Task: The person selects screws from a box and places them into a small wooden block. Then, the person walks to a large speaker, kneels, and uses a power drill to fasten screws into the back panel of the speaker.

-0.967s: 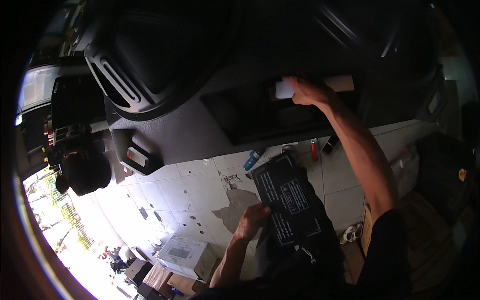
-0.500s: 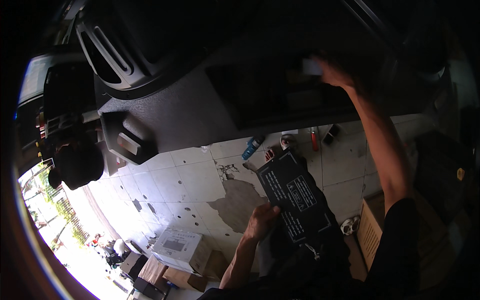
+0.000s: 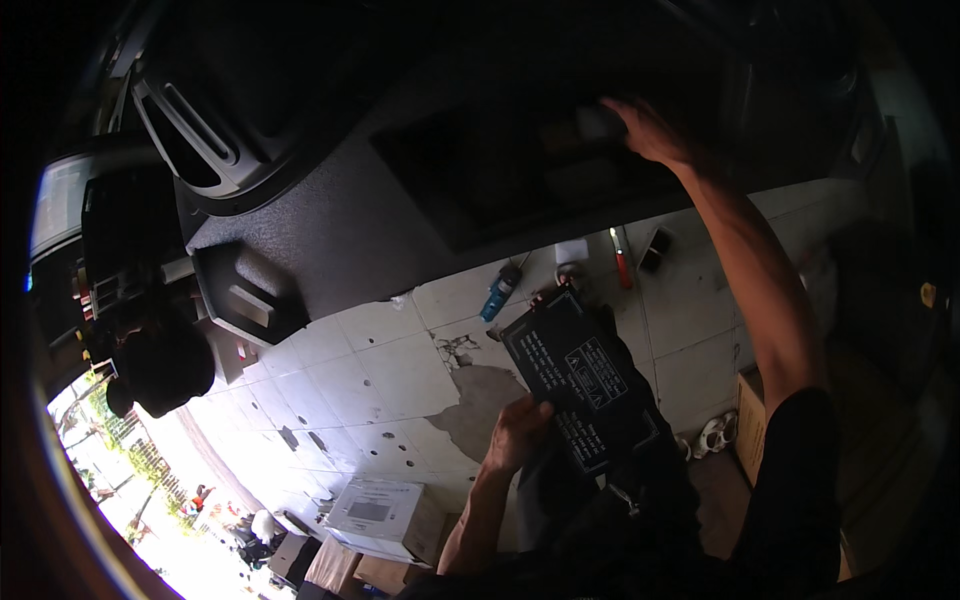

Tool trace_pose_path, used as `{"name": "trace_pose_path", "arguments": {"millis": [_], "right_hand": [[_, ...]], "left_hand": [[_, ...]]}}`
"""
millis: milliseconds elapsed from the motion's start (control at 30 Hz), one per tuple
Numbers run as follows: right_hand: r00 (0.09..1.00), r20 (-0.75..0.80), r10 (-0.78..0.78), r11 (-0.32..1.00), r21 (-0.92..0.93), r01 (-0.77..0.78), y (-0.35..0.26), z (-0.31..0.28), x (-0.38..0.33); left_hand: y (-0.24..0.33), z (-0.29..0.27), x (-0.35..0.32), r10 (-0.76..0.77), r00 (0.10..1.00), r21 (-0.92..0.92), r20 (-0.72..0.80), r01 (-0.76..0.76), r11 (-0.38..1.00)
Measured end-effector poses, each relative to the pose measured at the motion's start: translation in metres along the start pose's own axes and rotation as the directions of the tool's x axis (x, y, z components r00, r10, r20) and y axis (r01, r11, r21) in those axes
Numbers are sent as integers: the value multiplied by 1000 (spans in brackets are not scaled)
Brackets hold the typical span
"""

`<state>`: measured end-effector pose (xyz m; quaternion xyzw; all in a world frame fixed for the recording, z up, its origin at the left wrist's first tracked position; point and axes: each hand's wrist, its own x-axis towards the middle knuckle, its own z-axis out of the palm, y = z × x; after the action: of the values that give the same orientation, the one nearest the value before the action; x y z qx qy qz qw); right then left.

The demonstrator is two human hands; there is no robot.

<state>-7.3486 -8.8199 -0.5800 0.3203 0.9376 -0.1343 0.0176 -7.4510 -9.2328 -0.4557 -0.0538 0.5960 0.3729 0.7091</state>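
Note:
A flat black electronics unit (image 3: 578,375) with white printing and a warning panel lies tilted across my lap. Its left edge is held by my left hand (image 3: 520,432), thumb on the top face and the other fingers curled underneath. My right arm stretches up over a dark recess (image 3: 430,190) in a large black cabinet. There, my right hand (image 3: 652,135) pinches a small whitish piece (image 3: 599,123), too dim and blurred to name. Beneath that hand, pale and brownish shapes show faintly in the recess.
On the tiled floor lie a blue tool (image 3: 500,293), a red-handled tool (image 3: 621,262) and a small black block (image 3: 655,250). A black angular bracket-like part (image 3: 248,295) stands left of the cabinet. Cartons, one a white box (image 3: 378,520), sit at lower left.
My right hand has shifted left with the whitish piece. The view has turned slightly, and my left hand keeps its hold on the black unit.

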Motion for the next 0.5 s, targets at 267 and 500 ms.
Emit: {"name": "trace_pose_path", "arguments": {"millis": [267, 500], "right_hand": [[964, 106, 245, 195, 968, -156, -101, -79, -109], [876, 479, 46, -638, 689, -344, -152, 37, -248]], "left_hand": [[-35, -33, 4, 54, 998, 140, 41, -59, 988], [-45, -50, 14, 50, 999, 384, 11, -50, 922]]}}
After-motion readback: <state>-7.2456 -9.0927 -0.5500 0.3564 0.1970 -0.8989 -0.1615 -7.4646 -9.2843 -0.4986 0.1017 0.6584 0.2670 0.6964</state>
